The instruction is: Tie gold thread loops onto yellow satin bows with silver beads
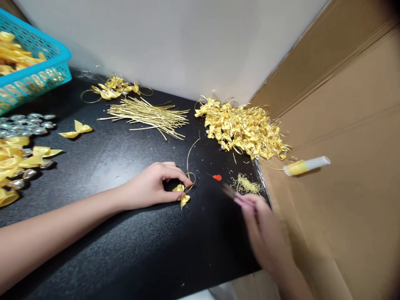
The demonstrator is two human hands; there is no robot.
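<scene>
My left hand (pixel 161 183) pinches a small yellow ribbon bow (pixel 184 200) against the black table (pixel 140 254). From the bow rises a thin gold cord (pixel 188 156), looped near my fingertips with its long end curving away. Over the table's right side, my right hand (pixel 261 223) is closed on small scissors with pinkish-purple handles (pixel 245 202); motion blurs the blades, which point left. Between the hands lies a needle threader-like piece with a red head (pixel 217 177). Cut yellow cord scraps (pixel 246 184) form a tangle just beyond the scissors.
Gold cord lengths (pixel 146 114) lie mid-table, flanked by a large pile of finished bows (pixel 243 127) and a smaller bow pile (pixel 115 88). Silver beads (pixel 28 125), a loose bow (pixel 76 129) and a turquoise basket (pixel 67 56) are left. A ribboned tube (pixel 308 165) rests near the cardboard (pixel 343 104).
</scene>
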